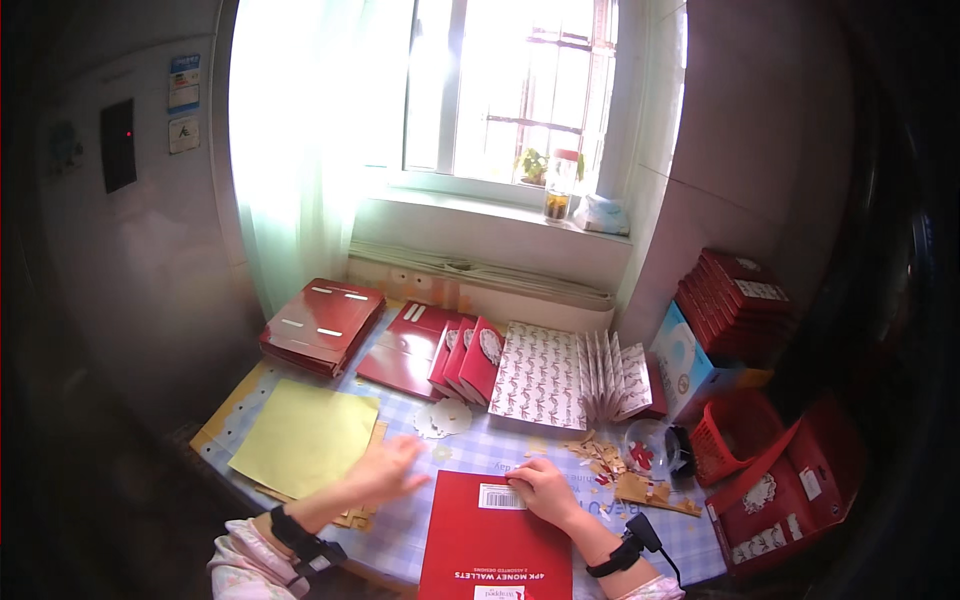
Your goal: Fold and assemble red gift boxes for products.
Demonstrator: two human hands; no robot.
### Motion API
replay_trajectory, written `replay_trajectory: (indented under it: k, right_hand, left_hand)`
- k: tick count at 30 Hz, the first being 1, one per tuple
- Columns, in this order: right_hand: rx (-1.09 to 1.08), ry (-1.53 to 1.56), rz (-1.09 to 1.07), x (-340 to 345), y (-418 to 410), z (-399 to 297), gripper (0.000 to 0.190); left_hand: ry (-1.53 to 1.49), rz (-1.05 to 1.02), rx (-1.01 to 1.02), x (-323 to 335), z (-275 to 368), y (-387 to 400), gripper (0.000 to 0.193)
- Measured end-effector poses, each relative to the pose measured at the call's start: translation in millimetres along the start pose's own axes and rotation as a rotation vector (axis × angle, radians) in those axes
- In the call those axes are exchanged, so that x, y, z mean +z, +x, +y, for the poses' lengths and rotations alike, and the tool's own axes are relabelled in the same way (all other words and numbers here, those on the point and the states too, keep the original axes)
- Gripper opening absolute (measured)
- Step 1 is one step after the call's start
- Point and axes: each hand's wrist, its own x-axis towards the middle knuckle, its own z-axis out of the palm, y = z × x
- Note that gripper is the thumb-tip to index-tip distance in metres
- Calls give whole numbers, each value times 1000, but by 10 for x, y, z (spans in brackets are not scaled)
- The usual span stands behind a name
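A red card package (pixel 480 547) with a barcode label lies at the table's front edge. My right hand (pixel 541 487) rests on its far right corner, the fingers bent together beside the label; whether they grip it is unclear. Slightly blurred, my left hand (pixel 390 469) is in the air between the package and a yellow paper sheet (pixel 307 435), fingers apart and nothing in it. White scalloped paper pieces (pixel 442 418) lie beyond it. Farther back are small red card wallets (pixel 476 360), a flat red card sheet (pixel 405 337) and bow-patterned white cards (pixel 540 375).
A stack of red card sheets (pixel 322 319) stands back left. At right are a clear round tub (pixel 651 450), tan paper scraps (pixel 600 457), a red plastic basket (pixel 735 439), an open red card box (pixel 787 499) and stacked red packages (pixel 739 296) on a blue box (pixel 686 367).
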Motion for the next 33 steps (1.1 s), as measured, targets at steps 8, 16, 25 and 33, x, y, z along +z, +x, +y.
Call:
replay_trajectory:
  k: [8, 16, 25, 33]
  right_hand:
    - [-48, -40, 32, 6, 16, -21, 9]
    - [-25, 55, 94, -27, 26, -57, 9]
    - [-224, 79, 158, -346, 394, -560, 18]
    - [107, 636, 87, -551, 651, -667, 73]
  left_hand:
    - [322, -123, -613, -233, -426, 59, 44]
    - [410, -204, -508, -226, -509, 60, 33]
    - [91, 170, -360, -746, -349, -117, 46]
    - [-1397, 416, -62, -1449, 134, 26, 56]
